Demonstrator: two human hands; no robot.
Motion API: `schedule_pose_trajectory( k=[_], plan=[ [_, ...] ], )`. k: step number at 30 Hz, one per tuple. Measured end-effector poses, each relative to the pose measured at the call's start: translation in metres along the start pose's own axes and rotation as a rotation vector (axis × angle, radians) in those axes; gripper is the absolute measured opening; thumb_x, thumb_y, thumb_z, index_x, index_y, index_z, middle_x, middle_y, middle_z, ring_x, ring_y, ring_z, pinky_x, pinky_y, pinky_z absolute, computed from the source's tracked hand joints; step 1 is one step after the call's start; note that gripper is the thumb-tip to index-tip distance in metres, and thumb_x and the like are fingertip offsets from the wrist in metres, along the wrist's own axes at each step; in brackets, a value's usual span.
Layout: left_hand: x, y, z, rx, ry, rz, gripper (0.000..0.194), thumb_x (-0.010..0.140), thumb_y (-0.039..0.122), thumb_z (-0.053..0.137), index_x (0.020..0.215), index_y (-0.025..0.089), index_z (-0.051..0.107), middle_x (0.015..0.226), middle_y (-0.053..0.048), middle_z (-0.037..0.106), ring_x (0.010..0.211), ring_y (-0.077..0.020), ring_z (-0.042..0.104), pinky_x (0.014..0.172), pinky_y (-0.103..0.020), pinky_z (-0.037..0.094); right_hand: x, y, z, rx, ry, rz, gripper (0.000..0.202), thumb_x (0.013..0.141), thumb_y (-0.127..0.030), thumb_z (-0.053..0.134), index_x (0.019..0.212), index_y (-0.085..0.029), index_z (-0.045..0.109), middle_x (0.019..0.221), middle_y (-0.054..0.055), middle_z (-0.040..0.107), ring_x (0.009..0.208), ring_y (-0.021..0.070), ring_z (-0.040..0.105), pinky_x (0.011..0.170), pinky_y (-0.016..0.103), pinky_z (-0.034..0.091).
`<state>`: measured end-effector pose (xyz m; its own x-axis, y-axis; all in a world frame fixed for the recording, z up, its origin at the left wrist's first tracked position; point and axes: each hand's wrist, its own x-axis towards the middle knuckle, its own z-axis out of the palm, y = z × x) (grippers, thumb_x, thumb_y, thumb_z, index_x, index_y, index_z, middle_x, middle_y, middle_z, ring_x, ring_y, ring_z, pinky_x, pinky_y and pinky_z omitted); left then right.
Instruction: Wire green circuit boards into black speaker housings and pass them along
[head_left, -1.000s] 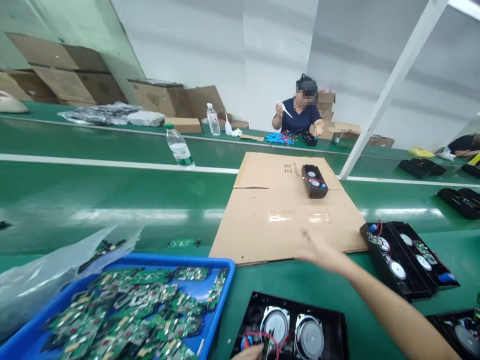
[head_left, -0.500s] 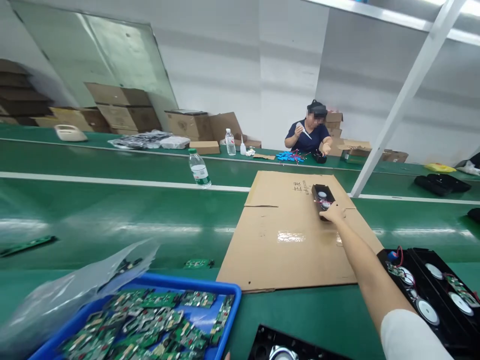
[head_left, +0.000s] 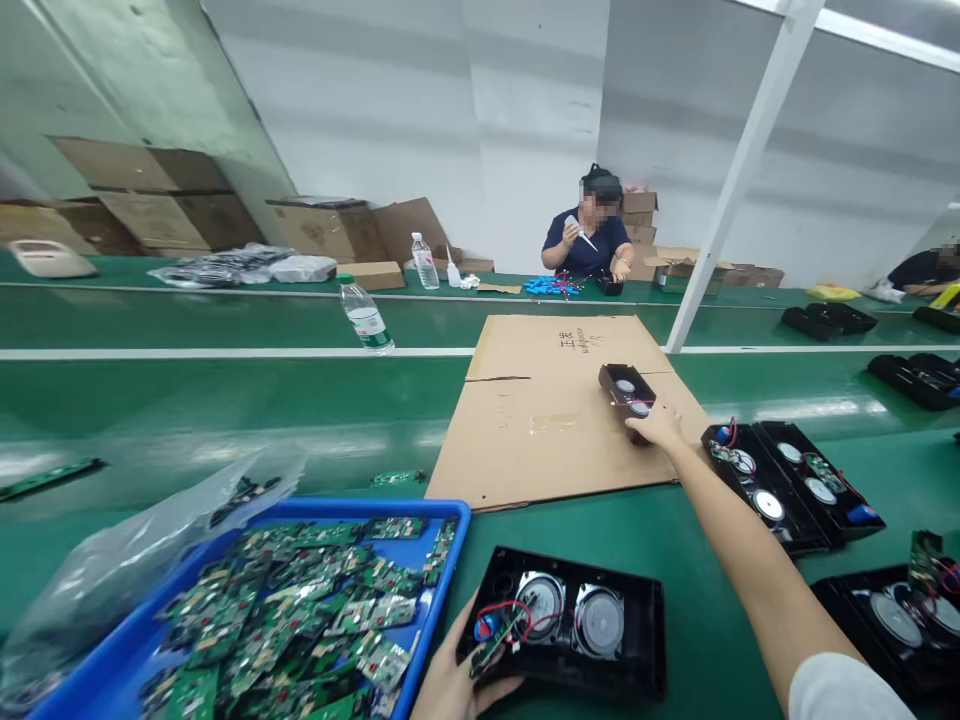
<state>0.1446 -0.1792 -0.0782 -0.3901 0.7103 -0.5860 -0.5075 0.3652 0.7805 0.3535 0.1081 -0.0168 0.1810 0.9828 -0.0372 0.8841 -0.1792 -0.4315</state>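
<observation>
My right hand (head_left: pixel 660 425) reaches forward over the cardboard sheet (head_left: pixel 525 430) and grips the near end of a small black speaker housing (head_left: pixel 621 388) with two round speakers. At the bottom, my left hand (head_left: pixel 457 675) is closed on the left end of a larger black speaker case (head_left: pixel 637 635). Two speakers, red wires, a blue part and a green circuit board show inside that case. Left of it, a blue tray (head_left: pixel 459 540) holds many green circuit boards (head_left: pixel 285 590).
A clear plastic bag (head_left: pixel 112 590) lies over the tray's left side. Open black cases (head_left: pixel 795 480) sit at the right, with another (head_left: pixel 892 620) nearer. Beyond stand a water bottle (head_left: pixel 366 318), a white post (head_left: pixel 739 190) and a person (head_left: pixel 589 240) holding a white applicator.
The view has tilted down and turned right. My left hand and the larger case have come into view at the bottom. My right hand still grips the small housing.
</observation>
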Motion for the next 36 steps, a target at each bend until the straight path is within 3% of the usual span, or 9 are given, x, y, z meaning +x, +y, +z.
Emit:
schedule_pose_trajectory(
  k=[4, 7, 10, 14, 18, 23, 28, 32, 36],
  plan=[
    [-0.011, 0.03, -0.003, -0.082, 0.026, 0.031, 0.036, 0.067, 0.009, 0.061, 0.1, 0.024, 0.06, 0.074, -0.001, 0.069, 0.061, -0.0172, 0.066, 0.054, -0.032, 0.058, -0.047, 0.035, -0.02, 0.149, 0.008, 0.022, 0.083, 0.071, -0.043, 0.058, 0.137, -0.011, 0.021, 0.131, 0.02, 0.044, 0.121, 0.0306, 0.042, 0.096, 0.039, 0.035],
    [-0.007, 0.059, 0.0, -0.155, 0.062, 0.056, 0.023, 0.066, -0.001, 0.057, 0.078, 0.018, 0.063, 0.066, -0.001, 0.067, 0.057, -0.0161, 0.064, 0.052, -0.032, 0.059, -0.109, 0.079, -0.03, 0.229, -0.002, 0.022, 0.08, 0.072, -0.047, 0.054, 0.136, -0.014, 0.02, 0.129, 0.015, 0.045, 0.116, 0.0249, 0.047, 0.093, 0.033, 0.039],
    [0.009, 0.082, 0.016, -0.194, 0.095, 0.1, 0.021, 0.07, -0.002, 0.053, 0.063, 0.017, 0.058, 0.065, 0.001, 0.064, 0.058, -0.0129, 0.061, 0.055, -0.032, 0.061, -0.179, 0.116, -0.034, 0.368, 0.085, 0.037, 0.083, 0.066, -0.055, 0.057, 0.134, -0.018, 0.025, 0.123, 0.014, 0.045, 0.113, 0.0286, 0.047, 0.092, 0.039, 0.04],
    [0.038, 0.091, 0.051, -0.19, 0.054, 0.126, 0.024, 0.07, -0.004, 0.05, 0.06, 0.017, 0.054, 0.062, 0.004, 0.06, 0.06, -0.0097, 0.059, 0.068, -0.036, 0.061, -0.257, 0.139, -0.028, 0.324, 0.187, 0.051, 0.078, 0.066, -0.055, 0.06, 0.131, -0.021, 0.031, 0.12, 0.014, 0.044, 0.113, 0.0329, 0.044, 0.091, 0.046, 0.039],
    [0.056, 0.086, 0.071, -0.158, 0.024, 0.113, 0.024, 0.07, -0.005, 0.049, 0.06, 0.016, 0.052, 0.061, 0.005, 0.059, 0.06, -0.008, 0.057, 0.071, -0.035, 0.06, -0.299, 0.14, -0.004, 0.175, 0.222, -0.037, 0.067, 0.073, -0.043, 0.057, 0.13, -0.021, 0.029, 0.117, 0.014, 0.045, 0.109, 0.0338, 0.044, 0.088, 0.048, 0.042],
    [0.059, 0.087, 0.063, -0.04, -0.031, 0.057, 0.018, 0.074, 0.002, 0.048, 0.065, 0.015, 0.057, 0.065, 0.0, 0.062, 0.062, -0.0114, 0.061, 0.058, -0.027, 0.06, -0.322, 0.137, 0.016, -0.028, 0.177, -0.178, 0.078, 0.071, -0.038, 0.065, 0.135, -0.023, 0.023, 0.126, 0.017, 0.038, 0.114, 0.0375, 0.04, 0.085, 0.052, 0.044],
    [0.047, 0.098, 0.048, 0.072, -0.109, 0.004, 0.014, 0.071, 0.007, 0.053, 0.062, 0.017, 0.058, 0.064, 0.0, 0.065, 0.055, -0.0151, 0.065, 0.05, -0.023, 0.059, -0.314, 0.151, -0.017, -0.215, -0.163, -0.456, 0.102, 0.057, -0.022, 0.079, 0.139, -0.023, 0.02, 0.148, 0.018, 0.009, 0.121, 0.0366, 0.039, 0.086, 0.046, 0.048],
    [0.042, 0.098, 0.039, 0.064, -0.176, 0.009, 0.011, 0.068, 0.01, 0.056, 0.064, 0.02, 0.059, 0.072, 0.003, 0.068, 0.06, -0.017, 0.068, 0.055, -0.025, 0.06, -0.272, 0.17, -0.048, -0.418, -0.239, -0.874, 0.062, 0.074, 0.0, 0.054, 0.132, -0.017, 0.038, 0.141, 0.016, 0.036, 0.112, 0.0254, 0.05, 0.083, 0.038, 0.049],
    [0.045, 0.096, 0.026, 0.089, -0.18, 0.001, 0.015, 0.07, 0.009, 0.055, 0.08, 0.019, 0.057, 0.076, 0.0, 0.068, 0.064, -0.0177, 0.069, 0.06, -0.027, 0.059, -0.236, 0.172, -0.062, -0.532, -0.173, -1.237, 0.037, 0.084, 0.0, 0.036, 0.112, -0.012, 0.057, 0.12, 0.009, 0.06, 0.108, 0.0253, 0.052, 0.084, 0.042, 0.045]
  ],
)
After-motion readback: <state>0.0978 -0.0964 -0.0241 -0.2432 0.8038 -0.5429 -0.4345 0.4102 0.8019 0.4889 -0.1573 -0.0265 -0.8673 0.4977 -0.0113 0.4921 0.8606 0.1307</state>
